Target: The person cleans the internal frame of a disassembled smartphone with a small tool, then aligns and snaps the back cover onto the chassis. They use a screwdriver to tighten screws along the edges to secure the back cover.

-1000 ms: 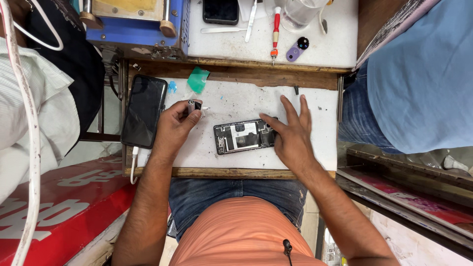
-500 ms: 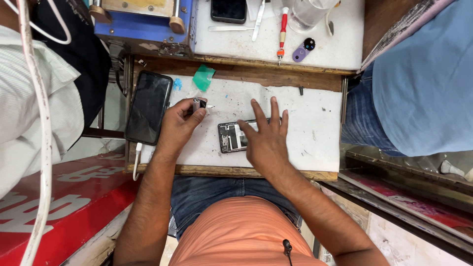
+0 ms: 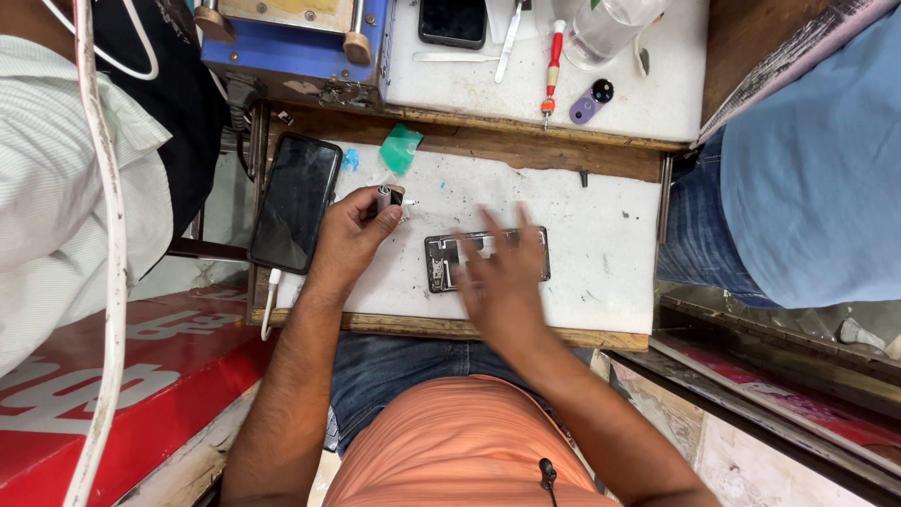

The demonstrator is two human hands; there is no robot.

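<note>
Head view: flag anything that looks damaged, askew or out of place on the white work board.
The opened phone lies with its back off and insides bared, under the right hand. Dark specks litter the white board. Nothing else stands out.

**Opened phone and a little dark part on the white mat**

So the opened phone (image 3: 488,260) lies flat near the middle of the white work mat (image 3: 601,235), long side running left to right, back cover off so you see the dark innards and some silvery bits. Its middle is partly hidden by a blurred hand. The small dark part (image 3: 387,198), with a metal-looking top, sits pinched in fingers just left of and a bit above the phone, over the mat's left portion, not touching the phone.
</note>
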